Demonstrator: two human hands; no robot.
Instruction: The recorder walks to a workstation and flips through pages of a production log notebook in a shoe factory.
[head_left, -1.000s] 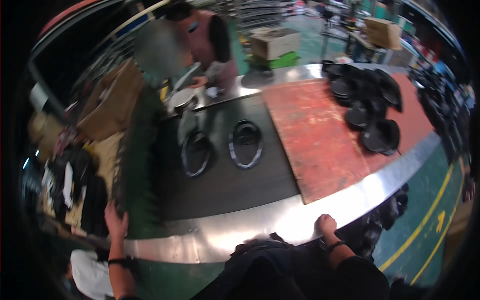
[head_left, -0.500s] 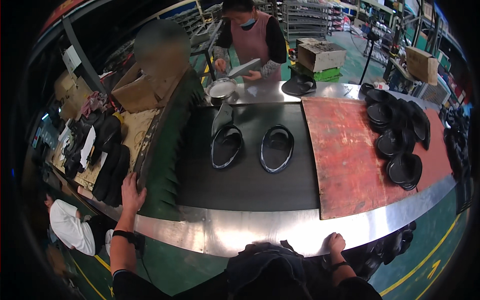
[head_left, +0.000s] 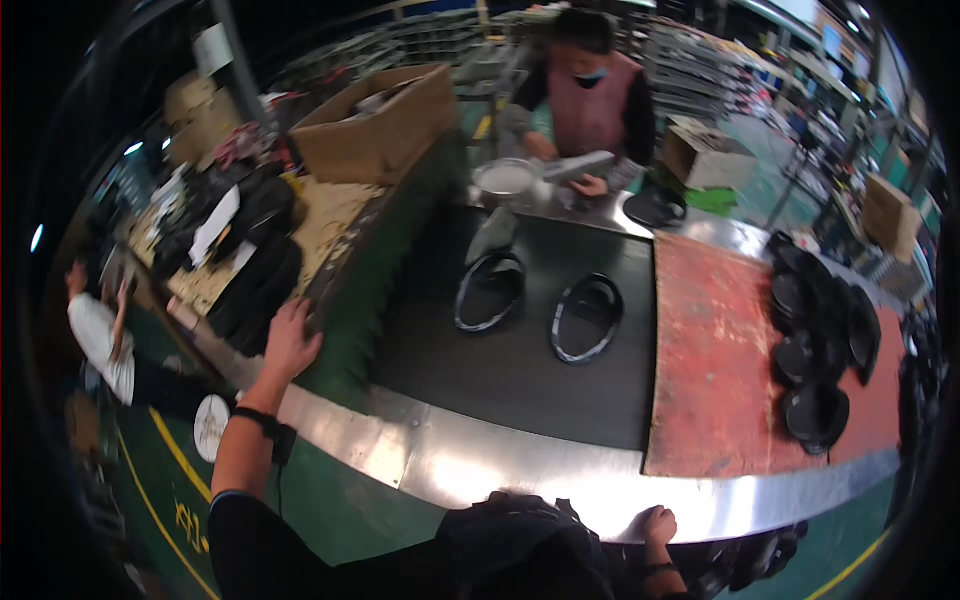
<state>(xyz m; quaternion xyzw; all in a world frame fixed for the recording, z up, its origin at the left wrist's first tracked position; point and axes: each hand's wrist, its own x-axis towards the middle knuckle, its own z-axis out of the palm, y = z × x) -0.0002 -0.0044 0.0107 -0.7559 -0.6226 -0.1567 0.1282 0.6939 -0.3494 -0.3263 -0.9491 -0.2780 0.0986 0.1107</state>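
My left hand (head_left: pixel 292 340) rests with spread fingers on the end of the green-fringed housing edge, close to dark shoes (head_left: pixel 262 300) piled on the left bench. My right hand (head_left: pixel 660 525) is curled into a fist on the shiny metal table edge (head_left: pixel 520 478), with nothing visible in it. Between and beyond my hands, two black shoe uppers (head_left: pixel 587 335) with whitish rims lie apart on the black belt (head_left: pixel 500 390). A grey sole (head_left: pixel 494 230) touches the far end of the left upper. Neither hand touches them.
Across the table a co-worker (head_left: pixel 595 110) holds a grey sole (head_left: pixel 582 167) near a metal bowl of white liquid (head_left: pixel 506 180). Several black shoe parts (head_left: pixel 815 412) sit on a red board (head_left: pixel 710 370) at right. A cardboard box (head_left: pixel 375 130) stands back left.
The whole view has turned, shifting the table toward the right and tilting it. My left hand has slid slightly forward along the edge. My right fist stays on the table's near edge.
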